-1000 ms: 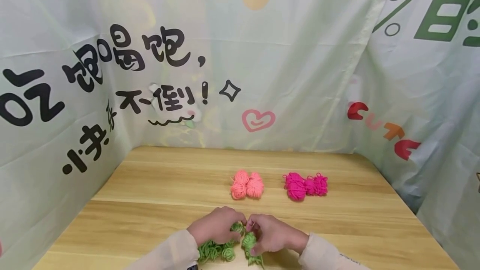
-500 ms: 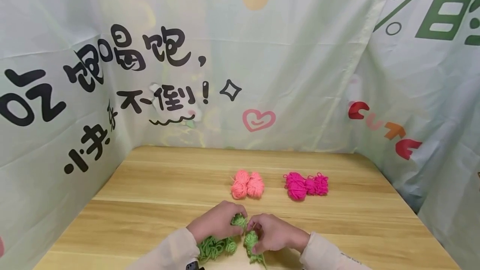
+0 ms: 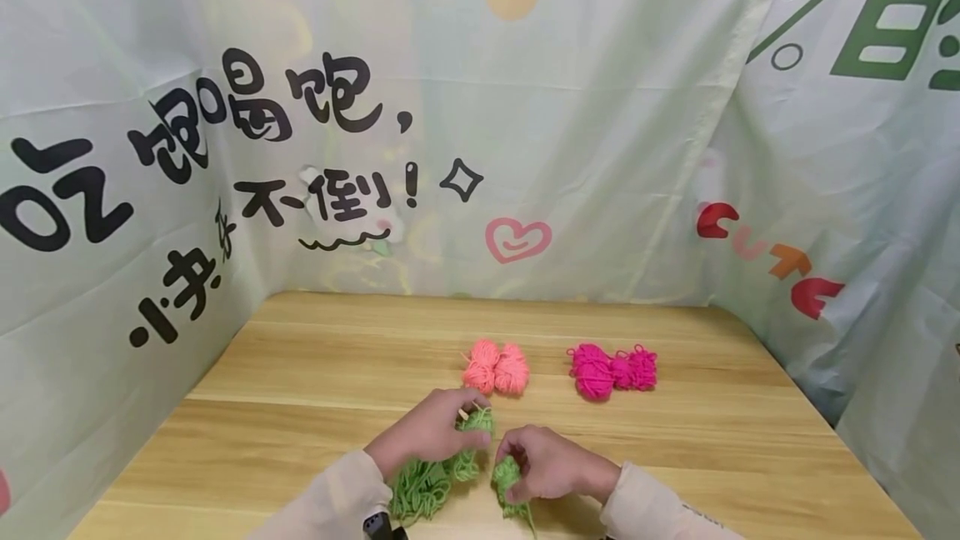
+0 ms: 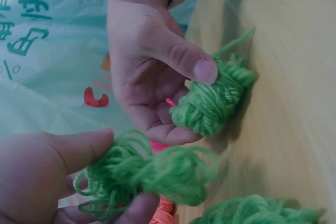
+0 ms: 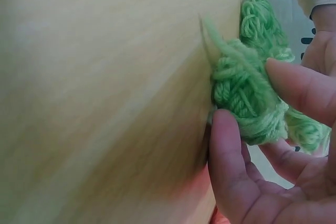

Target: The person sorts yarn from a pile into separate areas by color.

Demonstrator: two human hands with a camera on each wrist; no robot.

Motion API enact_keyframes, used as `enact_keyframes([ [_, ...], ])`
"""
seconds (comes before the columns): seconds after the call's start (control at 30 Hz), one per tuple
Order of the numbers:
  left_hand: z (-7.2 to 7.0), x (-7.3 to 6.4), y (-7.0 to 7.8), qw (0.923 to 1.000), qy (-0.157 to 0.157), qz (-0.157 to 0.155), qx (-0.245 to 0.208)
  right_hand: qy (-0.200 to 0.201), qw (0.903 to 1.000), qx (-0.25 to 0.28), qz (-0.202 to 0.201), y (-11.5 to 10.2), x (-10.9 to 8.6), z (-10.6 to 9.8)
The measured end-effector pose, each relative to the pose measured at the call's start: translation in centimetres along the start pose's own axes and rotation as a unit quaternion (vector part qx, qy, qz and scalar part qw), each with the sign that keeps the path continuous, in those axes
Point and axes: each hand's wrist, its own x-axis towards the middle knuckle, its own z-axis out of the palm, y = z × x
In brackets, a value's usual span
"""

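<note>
My left hand [image 3: 429,438] pinches a loopy bundle of green yarn [image 4: 178,174] between thumb and fingers; loops stick out past the fingertips in the left wrist view. Just to its right, my right hand [image 3: 553,467] grips a small, tightly wound green yarn ball [image 5: 247,95] close over the tabletop, with a short loose tail. Below the left hand lies a heap of loose green yarn loops [image 3: 420,492]. A gap of bare wood shows between the two hands. Part of the left bundle is hidden by the hand.
Behind the hands on the wooden table [image 3: 315,357] sit a coral yarn bundle [image 3: 495,367] and, farther right, a magenta one [image 3: 611,371]. Printed cloth [image 3: 600,148] encloses the table at the back and sides. A dark device [image 3: 378,523] is on the left wrist.
My left hand has moved away from me, drawing its green yarn bundle apart from the ball and toward the coral yarn. The right hand has stayed nearly in place, still holding the ball.
</note>
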Motion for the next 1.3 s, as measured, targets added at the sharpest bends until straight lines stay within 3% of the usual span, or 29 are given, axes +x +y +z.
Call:
enact_keyframes([
  [0.13, -0.3, -0.1, 0.0, 0.9939, 0.013, -0.037, -0.103, -0.002, 1.0000, 0.010, 0.000, 0.0, 0.0, -0.1],
  [0.3, -0.3, 0.0, -0.2, 0.9732, 0.030, -0.058, -0.221, -0.003, 0.9999, 0.010, -0.003, 0.1, 0.1, 0.0],
  [0.4, -0.4, 0.1, -0.3, 0.9621, 0.031, -0.066, -0.263, -0.004, 0.9999, 0.009, -0.004, 0.2, 0.2, 0.0],
  [0.7, -0.8, -0.3, -0.2, 0.9340, 0.030, -0.091, -0.344, -0.007, 0.9998, 0.018, 0.000, 0.1, 0.2, -0.1],
  [1.0, -1.1, -0.6, -0.3, 0.9087, 0.024, -0.092, -0.407, -0.011, 0.9985, 0.052, 0.012, -0.2, 0.2, -0.4],
  [1.3, -1.3, -0.8, -0.4, 0.8718, 0.029, -0.094, -0.480, -0.012, 0.9936, 0.107, 0.034, -0.1, 0.5, -0.4],
])
